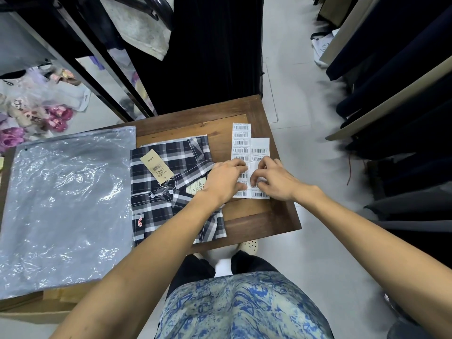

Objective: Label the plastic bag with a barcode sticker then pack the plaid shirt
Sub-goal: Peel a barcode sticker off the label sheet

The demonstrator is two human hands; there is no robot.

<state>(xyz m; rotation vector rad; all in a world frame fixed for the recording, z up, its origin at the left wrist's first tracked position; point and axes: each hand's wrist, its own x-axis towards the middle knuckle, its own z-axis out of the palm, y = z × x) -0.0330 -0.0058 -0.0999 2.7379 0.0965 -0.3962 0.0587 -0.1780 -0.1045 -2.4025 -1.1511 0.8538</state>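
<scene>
A folded black-and-white plaid shirt (pixel 168 192) with a tan price tag (pixel 156 165) lies on the small wooden table (pixel 259 223). To its left a clear plastic bag (pixel 66 204) lies flat over a grey surface. Two white strips of barcode stickers (pixel 241 140) lie on the table's right side. My left hand (pixel 225 179) presses down on the left strip, fingers spread over it. My right hand (pixel 274 179) rests on the right strip with fingertips pinched at a sticker's edge; whether a sticker is lifted is hidden by the fingers.
A black metal rack (pixel 105 77) with bagged goods stands at the back left. Pink and purple items in bags (pixel 36 113) lie on the floor at left. Dark hanging garments (pixel 403 94) line the right side. Cardboard (pixel 49 307) sits under the bag's near edge.
</scene>
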